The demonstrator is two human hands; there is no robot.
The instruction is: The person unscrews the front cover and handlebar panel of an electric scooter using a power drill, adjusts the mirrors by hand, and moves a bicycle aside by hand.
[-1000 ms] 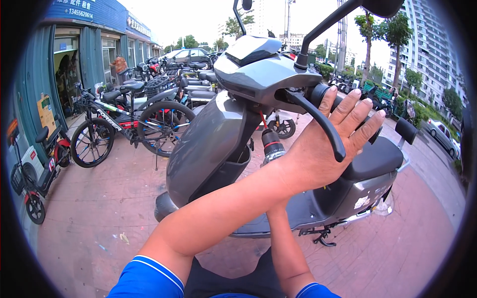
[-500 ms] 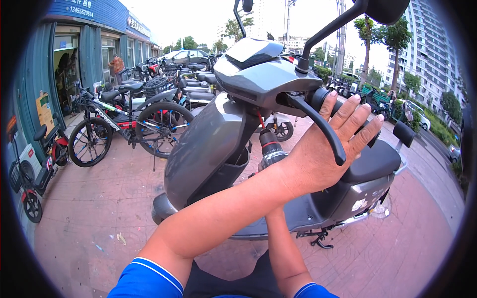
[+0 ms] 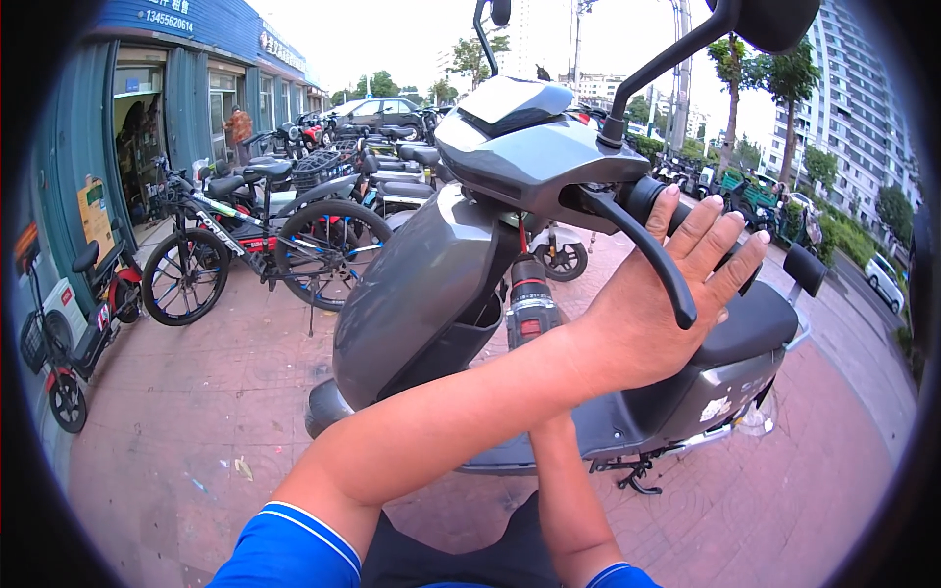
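Observation:
A grey electric scooter (image 3: 407, 294) stands in front of me, its handlebar turned to my right. My left forearm crosses to the right, and my left hand (image 3: 657, 304) lies against the black handlebar grip (image 3: 644, 199), fingers stretched out and spread. The black brake lever (image 3: 659, 253) curves down in front of this hand. Below the handlebar, a black and grey cordless drill (image 3: 530, 312) with a red patch points up at the underside of the headset. My right arm rises to the drill behind my left forearm. The forearm hides my right hand, which holds the drill.
An electric bicycle (image 3: 265, 250) and rows of parked scooters stand to the left along a shopfront (image 3: 88, 127). A small red-black scooter (image 3: 110, 309) is at far left. A person (image 3: 238, 125) stands by the shops. A road with a white car (image 3: 883, 281) runs at right.
The drill has turned a little, so its red patch now shows more. The whole view has shifted slightly. My left hand stays against the grip.

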